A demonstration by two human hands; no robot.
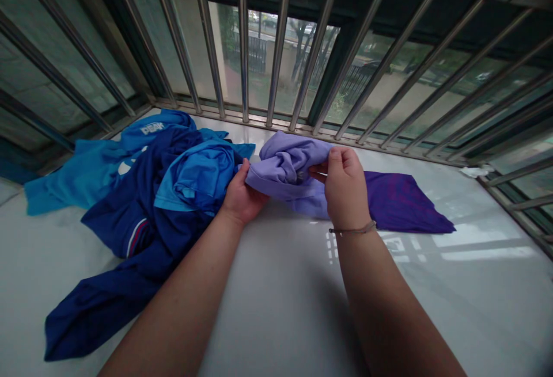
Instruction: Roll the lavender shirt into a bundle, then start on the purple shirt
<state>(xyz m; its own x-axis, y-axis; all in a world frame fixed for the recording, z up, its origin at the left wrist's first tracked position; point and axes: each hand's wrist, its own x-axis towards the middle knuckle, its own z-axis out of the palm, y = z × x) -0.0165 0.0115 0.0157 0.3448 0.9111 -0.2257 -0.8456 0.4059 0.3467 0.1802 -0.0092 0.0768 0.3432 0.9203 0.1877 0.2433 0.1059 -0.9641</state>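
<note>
A crumpled lilac garment (285, 164) lies bunched on the white sill, darker purple cloth (401, 204) spreading out to its right. My left hand (242, 193) grips its near left edge, and my right hand (343, 184) pinches a fold of it between fingers and thumb. Just left of my left hand sits a heap of clothes, with a bright blue garment (199, 175) on top of a navy garment (129, 244). A turquoise shirt (86, 178) with white lettering lies behind them. A thin cord bracelet (352, 229) circles my right wrist.
A white glossy sill (276, 313) stretches under my arms. Steel window bars (315, 49) slant across the far side in front of glass panes, with trees and a fence outside. A small white scrap (475, 171) lies against the right-hand bars.
</note>
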